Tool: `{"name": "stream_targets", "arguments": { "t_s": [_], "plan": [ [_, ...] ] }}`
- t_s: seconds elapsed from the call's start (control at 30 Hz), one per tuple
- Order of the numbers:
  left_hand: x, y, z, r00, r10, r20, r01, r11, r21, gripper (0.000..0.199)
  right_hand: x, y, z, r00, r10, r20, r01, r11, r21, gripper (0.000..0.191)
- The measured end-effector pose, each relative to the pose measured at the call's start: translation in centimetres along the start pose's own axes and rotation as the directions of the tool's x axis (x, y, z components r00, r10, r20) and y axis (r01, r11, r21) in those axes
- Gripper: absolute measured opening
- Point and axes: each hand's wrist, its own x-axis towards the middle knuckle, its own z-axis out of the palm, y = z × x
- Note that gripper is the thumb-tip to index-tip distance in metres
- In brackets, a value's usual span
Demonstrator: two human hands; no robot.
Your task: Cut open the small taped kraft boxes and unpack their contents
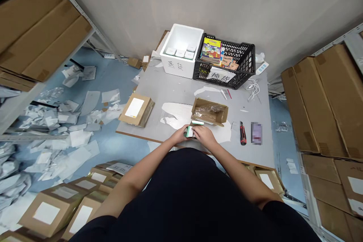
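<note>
Near the table's front edge, my left hand (180, 135) is closed round the left side of a small white and green box (190, 131). The fingers of my right hand (202, 134) are on the same box from the right, at its top, where a white flap with a green edge stands up. Just beyond my hands lies an open cardboard box (210, 111) with crumpled clear plastic inside. A sheet of white paper (181, 115) lies flat beside and under it.
A taped carton (135, 110) sits at the table's left. A white foam box (177, 64) and a black crate (238, 62) with books stand at the back. A red-black cutter (243, 134) and a blurred purple item (256, 133) lie right. Shelves with cartons flank the table.
</note>
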Motion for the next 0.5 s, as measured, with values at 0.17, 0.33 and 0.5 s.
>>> {"name": "stream_targets", "arguments": {
  "t_s": [0.17, 0.33, 0.5],
  "plan": [
    [0.6, -1.0, 0.9, 0.998, -0.051, 0.027, 0.052, 0.998, -0.039, 0.076, -1.9, 0.5, 1.8, 1.000, -0.029, 0.002, 0.028, 0.999, 0.023, 0.030],
    [0.1, 0.0, 0.5, 1.000, -0.010, 0.029, 0.010, 1.000, 0.008, 0.101, -1.6, 0.8, 1.4, 0.999, -0.030, 0.030, 0.030, 1.000, 0.003, 0.031],
    [-0.8, 2.2, 0.5, 0.999, 0.016, -0.028, -0.013, 0.993, 0.115, 0.093, -0.9, 0.7, 0.6, 0.998, -0.049, 0.039, 0.048, 0.998, 0.038, 0.022]
  ]
}}
